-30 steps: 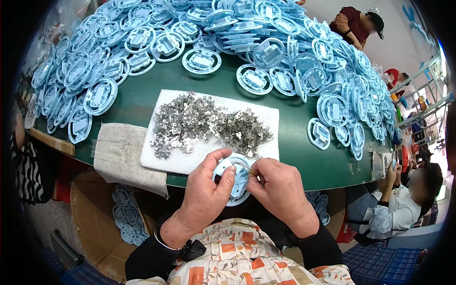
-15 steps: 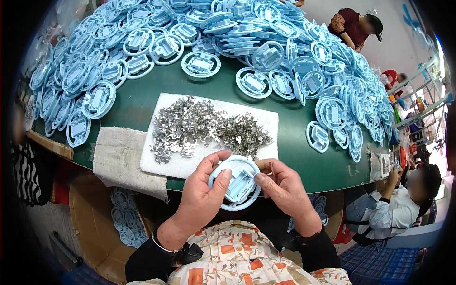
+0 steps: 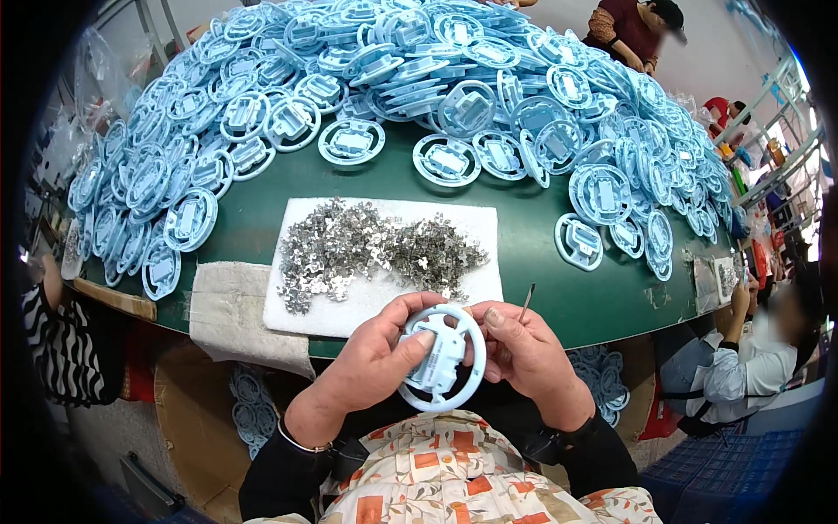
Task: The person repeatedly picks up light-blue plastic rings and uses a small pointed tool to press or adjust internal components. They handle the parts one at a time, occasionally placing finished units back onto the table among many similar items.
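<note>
My left hand (image 3: 371, 362) grips a light blue plastic toy steering wheel (image 3: 472, 374) by its left side, thumb on the raised middle block. The wheel is tilted, its rim turned towards my right hand. My right hand (image 3: 532, 354) is closed at the wheel's right edge, thumb and fingers bent. A thin metal rod (image 3: 527, 303) sticks up from its grip; the rod's lower part is hidden. Beyond both hands, a heap of small shiny metal clips (image 3: 332, 249) lies on a white foam sheet (image 3: 480, 306), with a darker pile of clips on its right.
A large mound of similar blue wheels (image 3: 406, 65) covers the far side of the green table (image 3: 358, 188). A pale cloth (image 3: 231, 306) hangs over the near edge. Below stands a cardboard box (image 3: 188, 419) beside more wheels. Co-workers sit right (image 3: 759, 349) and far right (image 3: 633, 35).
The wheel has been turned in my hands, so a different face with a raised block shows. The metal rod now stands out above my right hand. The whole view has shifted slightly.
</note>
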A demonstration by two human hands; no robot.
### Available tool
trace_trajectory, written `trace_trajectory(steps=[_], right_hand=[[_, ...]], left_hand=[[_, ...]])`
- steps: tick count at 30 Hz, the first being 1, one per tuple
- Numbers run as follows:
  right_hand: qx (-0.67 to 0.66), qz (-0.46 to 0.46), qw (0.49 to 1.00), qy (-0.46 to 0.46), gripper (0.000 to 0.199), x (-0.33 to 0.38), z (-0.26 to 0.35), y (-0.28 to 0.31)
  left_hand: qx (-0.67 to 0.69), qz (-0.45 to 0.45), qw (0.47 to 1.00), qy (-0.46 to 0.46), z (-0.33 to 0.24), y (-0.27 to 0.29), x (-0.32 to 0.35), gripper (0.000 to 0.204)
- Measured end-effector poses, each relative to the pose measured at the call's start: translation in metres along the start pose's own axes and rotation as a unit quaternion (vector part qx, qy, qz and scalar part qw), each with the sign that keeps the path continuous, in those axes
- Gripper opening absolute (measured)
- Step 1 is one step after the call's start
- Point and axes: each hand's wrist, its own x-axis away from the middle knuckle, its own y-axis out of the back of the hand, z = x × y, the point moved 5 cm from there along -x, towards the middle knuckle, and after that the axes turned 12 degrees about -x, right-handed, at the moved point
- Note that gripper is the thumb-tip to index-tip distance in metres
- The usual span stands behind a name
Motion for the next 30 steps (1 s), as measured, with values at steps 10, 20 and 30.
trace_trajectory(steps=[10, 20, 30], right_hand=[[0.377, 0.001, 0.875, 0.305, 0.035, -0.011, 0.015, -0.020], [0.263, 0.002, 0.962, 0.074, 0.026, -0.011, 0.013, 0.009], [0.572, 0.082, 0.786, 0.219, 0.015, -0.075, -0.003, -0.064]], left_hand=[[0.464, 0.073, 0.875, 0.113, 0.025, -0.015, 0.000, 0.040], [0.277, 0.050, 0.953, 0.113, 0.025, -0.011, 0.004, 0.042], [0.238, -0.009, 0.967, 0.087, 0.032, 0.023, 0.052, 0.050]])
